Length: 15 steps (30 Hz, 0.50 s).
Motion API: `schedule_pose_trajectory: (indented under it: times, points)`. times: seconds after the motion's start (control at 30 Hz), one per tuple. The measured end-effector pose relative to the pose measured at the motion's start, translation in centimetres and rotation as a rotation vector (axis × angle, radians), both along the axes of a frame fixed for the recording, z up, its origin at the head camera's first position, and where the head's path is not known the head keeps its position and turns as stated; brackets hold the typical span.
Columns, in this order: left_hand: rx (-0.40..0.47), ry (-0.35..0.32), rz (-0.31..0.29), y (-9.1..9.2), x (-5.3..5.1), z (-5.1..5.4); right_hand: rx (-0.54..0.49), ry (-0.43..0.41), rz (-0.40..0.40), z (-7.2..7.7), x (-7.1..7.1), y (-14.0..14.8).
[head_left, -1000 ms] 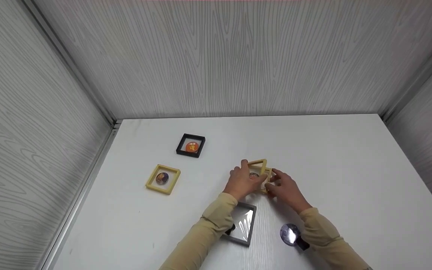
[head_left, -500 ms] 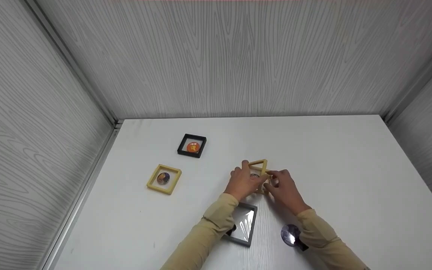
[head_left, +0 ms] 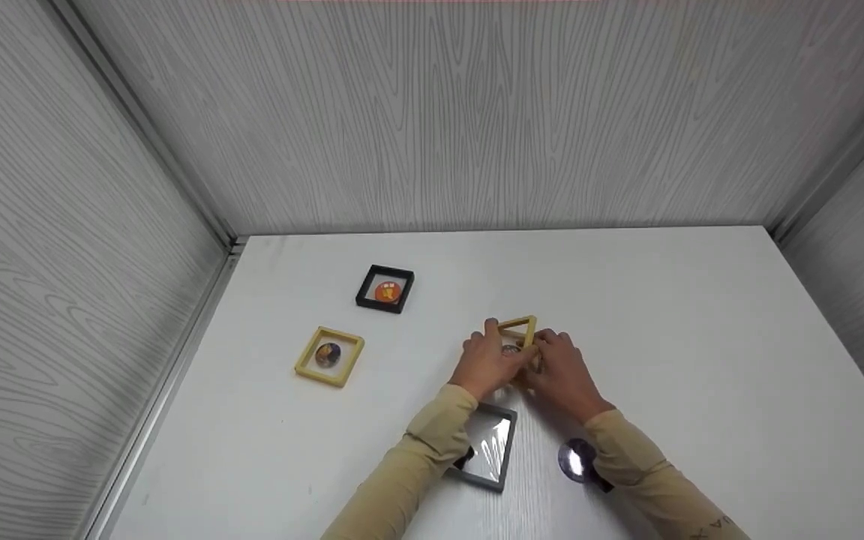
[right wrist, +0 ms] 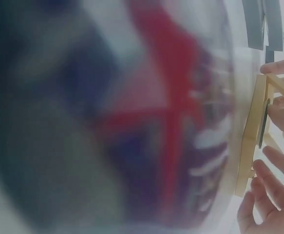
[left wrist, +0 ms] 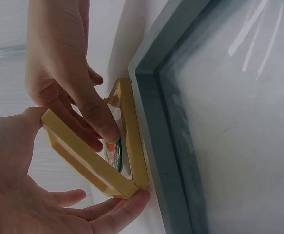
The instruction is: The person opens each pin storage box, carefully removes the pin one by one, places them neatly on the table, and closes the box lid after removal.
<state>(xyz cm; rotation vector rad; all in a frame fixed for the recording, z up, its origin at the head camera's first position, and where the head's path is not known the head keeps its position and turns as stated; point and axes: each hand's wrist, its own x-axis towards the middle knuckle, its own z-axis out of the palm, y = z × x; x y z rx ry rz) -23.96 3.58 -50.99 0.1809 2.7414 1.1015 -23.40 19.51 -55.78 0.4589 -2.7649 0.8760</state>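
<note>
A small yellow hinged display frame [head_left: 530, 334] stands partly unfolded on the table, its two halves at an angle. In the left wrist view, my left hand [left wrist: 15, 180] grips the raised half between thumb and fingers. My right hand [head_left: 563, 375] reaches between the halves, its fingers curled. Its fingertips pinch a round badge [left wrist: 113, 157] with a green rim and orange centre, against the lower half. The badge shows only edge-on in the right wrist view. Part of the badge and of the right fingertips is hidden.
A larger grey frame [head_left: 505, 450] with clear film lies under the left sleeve. By the right sleeve is a purple round badge [head_left: 574, 460]. Further left lie a yellow frame [head_left: 306, 352] and a black frame [head_left: 362, 287], each with a badge inside. A wood-grain wall [head_left: 439, 112] rises behind.
My right hand has moved a little left and inward, from the frame's right edge to between its halves. My left hand keeps its grip almost in place.
</note>
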Motion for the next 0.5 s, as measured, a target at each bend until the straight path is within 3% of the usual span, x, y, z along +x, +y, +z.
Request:
schedule_pose_trajectory:
  times: [0.3, 0.5]
  points:
    - [-0.008, 0.009, -0.009, -0.14, 0.00, 0.01, -0.002, -0.108, -0.007, -0.11, -0.34, -0.36]
    - [0.021, -0.012, -0.009, -0.23, 0.05, 0.10, 0.004, -0.115, -0.014, -0.24, -0.39, -0.38]
